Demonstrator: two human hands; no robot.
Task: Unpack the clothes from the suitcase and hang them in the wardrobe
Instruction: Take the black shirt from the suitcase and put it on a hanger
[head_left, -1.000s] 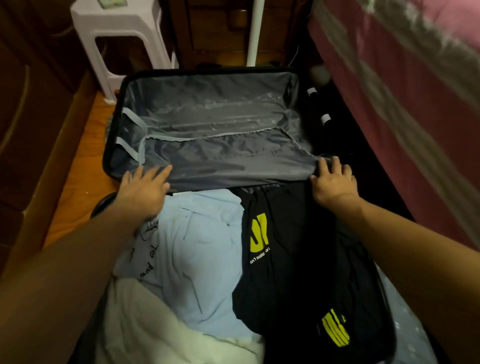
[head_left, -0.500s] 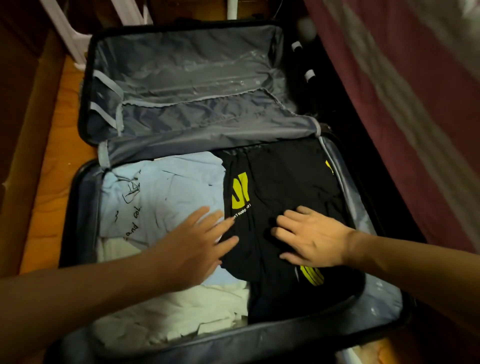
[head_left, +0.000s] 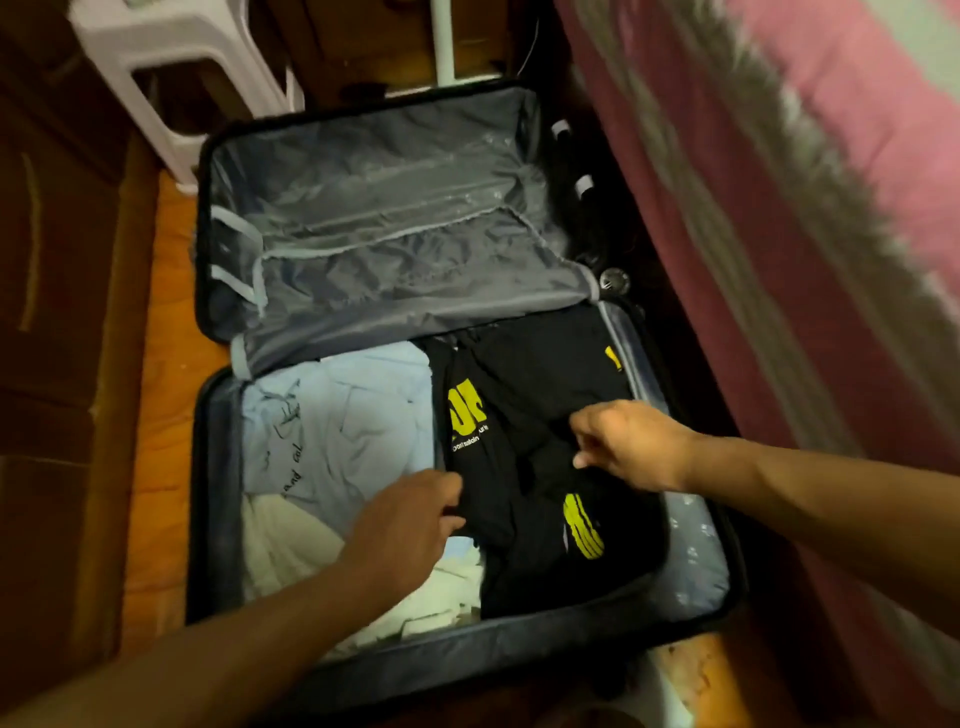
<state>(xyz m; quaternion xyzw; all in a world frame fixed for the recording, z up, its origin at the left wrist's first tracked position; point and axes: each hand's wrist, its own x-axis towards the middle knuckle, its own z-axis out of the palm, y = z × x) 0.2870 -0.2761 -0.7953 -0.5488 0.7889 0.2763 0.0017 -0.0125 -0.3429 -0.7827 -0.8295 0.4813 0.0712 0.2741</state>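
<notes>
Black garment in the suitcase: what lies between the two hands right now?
In the head view, only bunched black garment lies between the left hand and right hand; both pinch its fabric, with nothing else between them.

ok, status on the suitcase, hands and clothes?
Left hand and right hand both pinching the black shirt. Shirt not yet out of the open suitcase. Nothing blocking.

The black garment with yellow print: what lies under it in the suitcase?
Under the black garment, only grey suitcase lining shows at its right edge. The light blue shirt and cream cloth lie beside it. Anything directly beneath is covered. Both hands grip the black fabric.
</notes>
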